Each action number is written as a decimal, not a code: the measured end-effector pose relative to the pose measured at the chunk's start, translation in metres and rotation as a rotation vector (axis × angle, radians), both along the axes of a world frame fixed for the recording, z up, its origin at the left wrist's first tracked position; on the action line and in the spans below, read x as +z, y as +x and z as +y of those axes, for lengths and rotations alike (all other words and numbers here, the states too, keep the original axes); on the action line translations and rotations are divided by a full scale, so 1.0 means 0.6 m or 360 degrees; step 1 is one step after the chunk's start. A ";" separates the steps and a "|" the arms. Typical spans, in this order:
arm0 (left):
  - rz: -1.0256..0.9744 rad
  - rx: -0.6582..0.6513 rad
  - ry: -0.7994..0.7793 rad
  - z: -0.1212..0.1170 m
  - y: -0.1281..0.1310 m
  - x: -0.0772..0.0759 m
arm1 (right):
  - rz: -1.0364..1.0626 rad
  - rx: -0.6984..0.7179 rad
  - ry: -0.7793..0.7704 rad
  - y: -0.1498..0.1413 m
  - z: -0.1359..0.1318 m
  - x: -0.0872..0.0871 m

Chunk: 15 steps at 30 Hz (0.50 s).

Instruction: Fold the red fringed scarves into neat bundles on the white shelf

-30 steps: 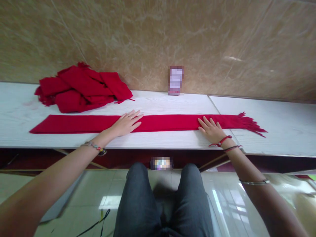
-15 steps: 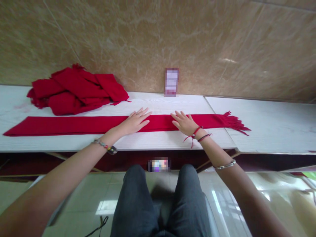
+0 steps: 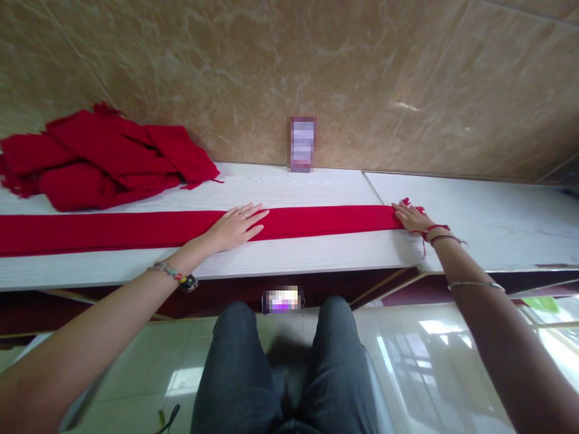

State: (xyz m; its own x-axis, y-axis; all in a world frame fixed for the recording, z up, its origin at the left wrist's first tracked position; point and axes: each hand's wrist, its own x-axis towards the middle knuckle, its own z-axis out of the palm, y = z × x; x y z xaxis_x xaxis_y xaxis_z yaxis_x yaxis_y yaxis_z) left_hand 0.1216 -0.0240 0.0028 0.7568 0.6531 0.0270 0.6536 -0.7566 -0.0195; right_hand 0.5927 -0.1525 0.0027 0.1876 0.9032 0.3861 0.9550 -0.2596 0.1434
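Note:
A long red scarf lies stretched flat along the white tabletop, running off the left edge of the view. My left hand rests open and flat on the scarf near its middle, fingers pointing right. My right hand lies on the scarf's right, fringed end with its fingers stretched out toward the left. Most of the fringe is hidden under it, and only a few red strands show beside the hand.
A heap of crumpled red scarves sits at the back left against the brown marble wall. A small blurred card stands against the wall. A second white table adjoins on the right. My knees are below the table edge.
My right hand slid from the scarf's middle out to its right fringed end. The left hand stayed flat in place. The view shifted, so the scarves sit further left.

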 end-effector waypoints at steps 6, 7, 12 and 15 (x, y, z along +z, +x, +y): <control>0.0058 0.0023 -0.0075 0.007 0.004 0.006 | 0.0176 0.0048 -0.0276 -0.068 0.010 0.020; 0.0065 0.0026 -0.0098 0.009 0.005 0.008 | 0.0190 0.0142 -0.0296 -0.098 0.018 0.019; 0.0024 -0.0169 -0.0190 0.016 0.019 0.031 | 0.0298 0.0929 -0.0460 -0.251 0.062 0.023; -0.0031 -0.0400 -0.0201 0.015 0.035 0.045 | 0.0383 0.1337 -0.0460 -0.302 0.080 0.022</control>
